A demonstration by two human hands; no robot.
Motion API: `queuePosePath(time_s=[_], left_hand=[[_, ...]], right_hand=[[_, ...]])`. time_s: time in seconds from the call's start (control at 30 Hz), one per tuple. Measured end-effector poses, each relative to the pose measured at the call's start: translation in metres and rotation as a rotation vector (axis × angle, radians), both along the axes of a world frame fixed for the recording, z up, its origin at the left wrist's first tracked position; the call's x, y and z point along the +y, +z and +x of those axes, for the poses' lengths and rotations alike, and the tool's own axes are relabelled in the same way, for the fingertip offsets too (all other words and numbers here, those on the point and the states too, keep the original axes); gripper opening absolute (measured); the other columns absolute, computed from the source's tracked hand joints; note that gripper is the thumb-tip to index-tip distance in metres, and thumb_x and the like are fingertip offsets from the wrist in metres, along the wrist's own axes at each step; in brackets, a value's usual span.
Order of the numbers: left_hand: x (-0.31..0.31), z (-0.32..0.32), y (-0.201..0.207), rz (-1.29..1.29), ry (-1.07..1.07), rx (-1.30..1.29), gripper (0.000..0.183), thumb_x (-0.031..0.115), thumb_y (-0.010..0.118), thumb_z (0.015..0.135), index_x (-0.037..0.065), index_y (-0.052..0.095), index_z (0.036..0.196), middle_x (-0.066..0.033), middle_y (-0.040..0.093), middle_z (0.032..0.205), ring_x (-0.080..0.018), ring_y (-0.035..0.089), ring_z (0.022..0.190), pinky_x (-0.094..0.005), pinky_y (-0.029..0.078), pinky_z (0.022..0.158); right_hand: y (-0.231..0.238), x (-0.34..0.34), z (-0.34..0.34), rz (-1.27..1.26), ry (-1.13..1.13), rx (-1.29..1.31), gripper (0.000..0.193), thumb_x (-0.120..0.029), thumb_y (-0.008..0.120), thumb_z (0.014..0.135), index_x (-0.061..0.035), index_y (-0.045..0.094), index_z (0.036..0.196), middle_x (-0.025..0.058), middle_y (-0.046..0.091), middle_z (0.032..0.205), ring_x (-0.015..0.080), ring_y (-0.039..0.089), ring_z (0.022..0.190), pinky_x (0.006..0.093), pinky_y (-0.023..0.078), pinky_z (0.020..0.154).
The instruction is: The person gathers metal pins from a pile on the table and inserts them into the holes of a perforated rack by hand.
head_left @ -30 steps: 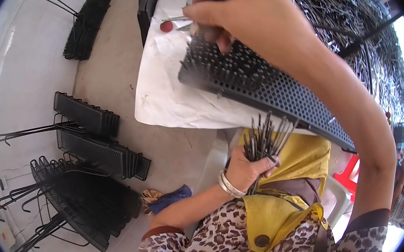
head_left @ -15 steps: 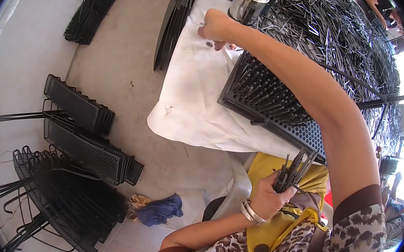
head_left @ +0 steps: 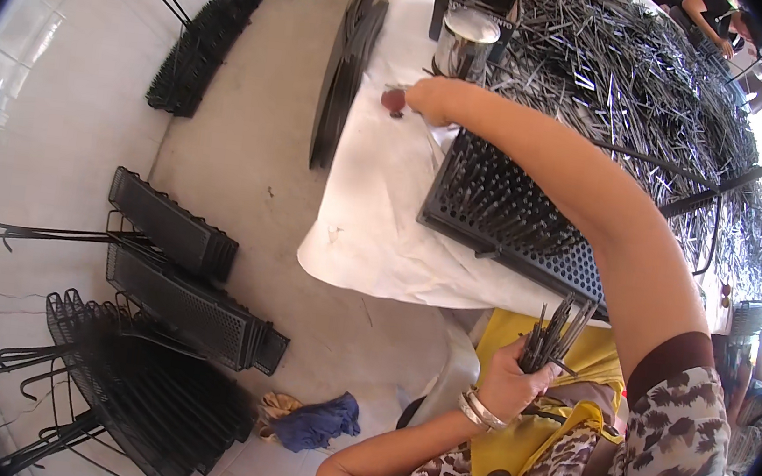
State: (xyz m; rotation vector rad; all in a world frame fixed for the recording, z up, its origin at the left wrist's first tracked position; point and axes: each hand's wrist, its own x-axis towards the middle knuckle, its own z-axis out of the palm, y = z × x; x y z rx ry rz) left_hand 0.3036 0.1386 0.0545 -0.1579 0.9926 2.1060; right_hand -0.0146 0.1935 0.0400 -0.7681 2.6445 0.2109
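Left hand (head_left: 515, 380) is clenched around a bundle of thin dark metal pins (head_left: 556, 333), low by the lap. Right hand (head_left: 432, 100) stretches across the white-covered worktop (head_left: 376, 200), fingers curled beside a small red round piece (head_left: 394, 100), past the black perforated tray (head_left: 510, 220); its grip can't be made out.

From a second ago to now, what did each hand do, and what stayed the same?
The right hand left the perforated black tray and reached out across the white sheet to a small red object beside the metal can. The left hand stays closed on its bundle of dark pins, and the tray has not moved.
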Motion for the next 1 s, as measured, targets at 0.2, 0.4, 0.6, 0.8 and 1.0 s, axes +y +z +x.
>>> queuePosePath(time_s=[0.2,0.4,0.6,0.8,1.0], left_hand=[[-0.001,0.001,0.009,-0.170,-0.110,0.072,0.009,0.005,0.057,0.072,0.000,0.054,0.079,0.0002,0.052,0.058,-0.0062,0.047,0.048,-0.0194,0.036,0.043],[-0.007,0.012,-0.004,-0.113,0.020,-0.020,0.003,-0.002,0.058,0.070,-0.004,0.058,0.071,-0.0053,0.055,0.059,-0.0099,0.050,0.048,-0.0210,0.038,0.043],[-0.001,0.012,0.012,-0.315,0.043,0.050,0.007,-0.005,0.057,0.068,-0.002,0.056,0.062,-0.0060,0.054,0.057,-0.0134,0.048,0.044,-0.0251,0.036,0.042],[-0.003,0.012,-0.027,-0.293,0.124,0.122,0.003,-0.003,0.056,0.068,-0.002,0.055,0.069,-0.0066,0.054,0.058,-0.0146,0.048,0.043,-0.0241,0.039,0.041],[0.012,0.020,-0.002,-0.291,-0.002,0.015,0.008,-0.003,0.057,0.066,0.001,0.055,0.074,-0.0050,0.054,0.062,-0.0152,0.050,0.048,-0.0228,0.041,0.044]], right_hand=[[-0.045,0.026,-0.021,-0.502,0.173,0.003,0.026,0.000,0.051,0.067,-0.0123,0.057,0.089,0.0097,0.058,0.089,0.0257,0.054,0.087,0.0355,0.043,0.075],[-0.004,-0.030,0.018,-0.463,0.075,0.232,0.015,-0.007,0.049,0.068,-0.0055,0.059,0.079,0.0138,0.059,0.082,0.0290,0.057,0.079,0.0371,0.046,0.069],[0.042,0.014,0.071,-0.740,0.134,0.503,0.013,-0.010,0.058,0.058,-0.0029,0.052,0.066,0.0141,0.056,0.068,0.0322,0.056,0.070,0.0391,0.044,0.059],[0.108,0.060,0.199,-0.840,0.156,0.446,0.016,-0.007,0.051,0.058,0.0025,0.044,0.068,0.0151,0.049,0.058,0.0339,0.051,0.055,0.0420,0.040,0.049],[0.101,0.169,0.336,-0.996,-0.164,0.630,0.016,-0.009,0.055,0.071,0.0011,0.049,0.083,0.0129,0.050,0.065,0.0294,0.051,0.061,0.0369,0.043,0.051]])
